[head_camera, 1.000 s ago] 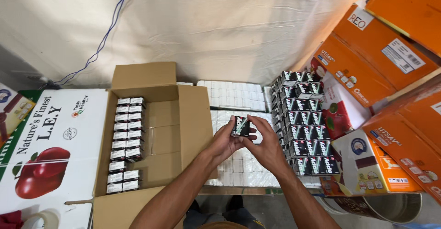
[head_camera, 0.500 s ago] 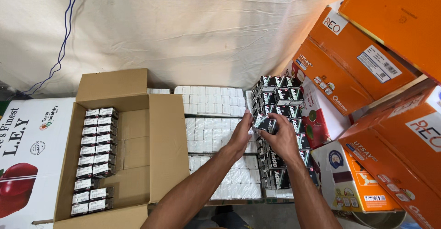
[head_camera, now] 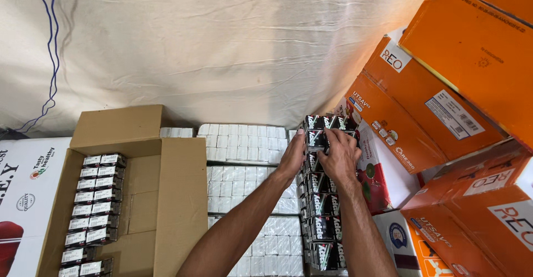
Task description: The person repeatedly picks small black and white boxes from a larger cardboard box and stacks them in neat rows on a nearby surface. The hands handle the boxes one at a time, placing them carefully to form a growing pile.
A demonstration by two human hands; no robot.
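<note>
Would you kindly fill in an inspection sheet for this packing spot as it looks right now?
Surface: rows of small white boxes cover the area between the cartons.
Job's things: stack of small black boxes; brown carton open, one column of the same boxes along its left side.
Clutter: orange cartons piled at right; white fruit carton at left.
Grippers: left hand and right hand both on the stack's upper boxes.
Cables: blue cord hanging at upper left.
Surroundings: white cloth backdrop.
</note>
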